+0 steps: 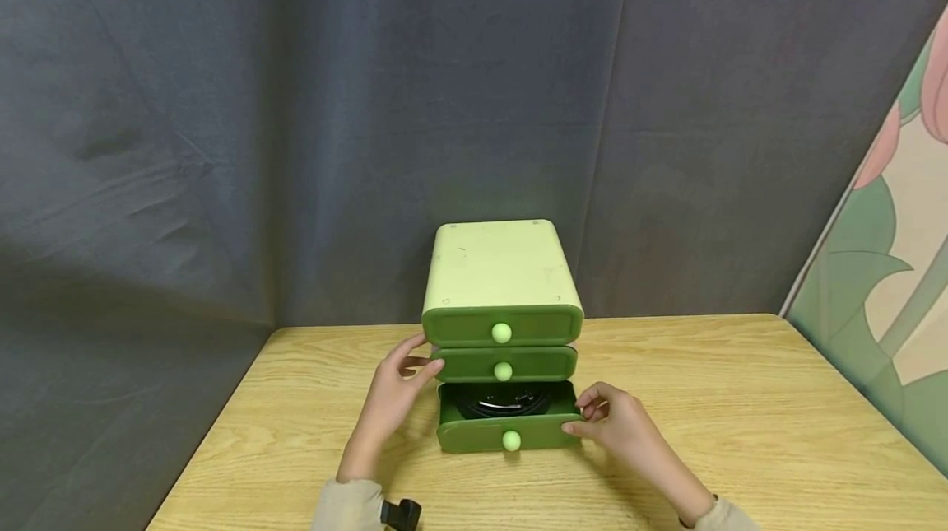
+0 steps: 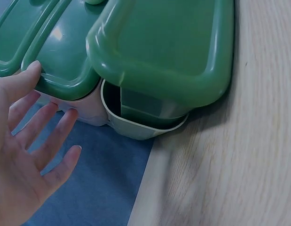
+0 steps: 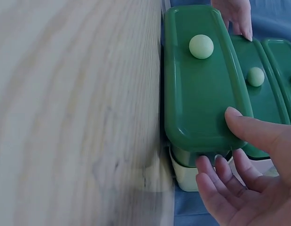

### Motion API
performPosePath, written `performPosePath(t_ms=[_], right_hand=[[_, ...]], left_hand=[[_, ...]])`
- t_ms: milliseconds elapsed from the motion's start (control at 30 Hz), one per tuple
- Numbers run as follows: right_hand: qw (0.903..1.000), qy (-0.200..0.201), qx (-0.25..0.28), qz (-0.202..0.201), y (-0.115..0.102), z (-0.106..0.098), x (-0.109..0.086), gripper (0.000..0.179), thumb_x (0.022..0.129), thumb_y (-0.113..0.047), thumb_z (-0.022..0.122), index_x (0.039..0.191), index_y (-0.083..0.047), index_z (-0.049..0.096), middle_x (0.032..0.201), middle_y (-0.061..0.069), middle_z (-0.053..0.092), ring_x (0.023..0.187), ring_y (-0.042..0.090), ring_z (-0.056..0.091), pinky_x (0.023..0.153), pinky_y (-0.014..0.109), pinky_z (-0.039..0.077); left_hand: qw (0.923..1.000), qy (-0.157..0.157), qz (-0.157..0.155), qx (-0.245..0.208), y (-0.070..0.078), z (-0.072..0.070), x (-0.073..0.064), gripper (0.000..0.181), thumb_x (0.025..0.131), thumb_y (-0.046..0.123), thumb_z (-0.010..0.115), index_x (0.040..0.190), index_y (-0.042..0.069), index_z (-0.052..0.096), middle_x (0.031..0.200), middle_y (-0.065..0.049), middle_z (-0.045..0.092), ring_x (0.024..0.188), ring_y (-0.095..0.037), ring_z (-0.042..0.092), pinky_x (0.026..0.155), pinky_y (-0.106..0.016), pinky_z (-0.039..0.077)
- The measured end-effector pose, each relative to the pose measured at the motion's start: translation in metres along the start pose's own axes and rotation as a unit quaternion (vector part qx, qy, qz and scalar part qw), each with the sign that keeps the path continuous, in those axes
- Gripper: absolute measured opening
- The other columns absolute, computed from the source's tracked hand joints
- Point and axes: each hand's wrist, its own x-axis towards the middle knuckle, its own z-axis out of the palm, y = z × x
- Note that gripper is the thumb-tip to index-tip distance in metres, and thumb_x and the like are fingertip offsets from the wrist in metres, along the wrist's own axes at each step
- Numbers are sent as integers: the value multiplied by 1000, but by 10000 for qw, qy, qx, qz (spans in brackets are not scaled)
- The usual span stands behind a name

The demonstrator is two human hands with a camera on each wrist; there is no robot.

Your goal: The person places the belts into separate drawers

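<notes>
A small cabinet with a pale green top and three dark green drawers stands on the table. Its bottom drawer is pulled out, and a glossy black round item lies inside. My right hand pinches that drawer's right end, thumb on the front panel and fingers curled behind it. On the other side, my left hand touches the left edge of the middle drawer with its thumb. In the left wrist view, its other fingers extend loosely along the cabinet's side. The top drawer is closed.
The cabinet sits near the back of the wooden table, close to a dark grey curtain. A panel with painted flowers rises along the right side. A black strap shows at the left sleeve.
</notes>
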Motion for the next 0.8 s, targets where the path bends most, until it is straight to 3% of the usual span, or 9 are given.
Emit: performPosePath(t_ms=[800], right_hand=[[9981, 496, 44, 356, 4, 10, 28, 34, 75, -19, 87, 91, -4, 61, 82, 4, 61, 71, 16, 55, 60, 29, 45]], left_hand=[[10000, -64, 16, 3, -2, -1, 0, 54, 93, 29, 71, 142, 13, 54, 143, -9, 53, 109, -24, 62, 98, -51, 43]])
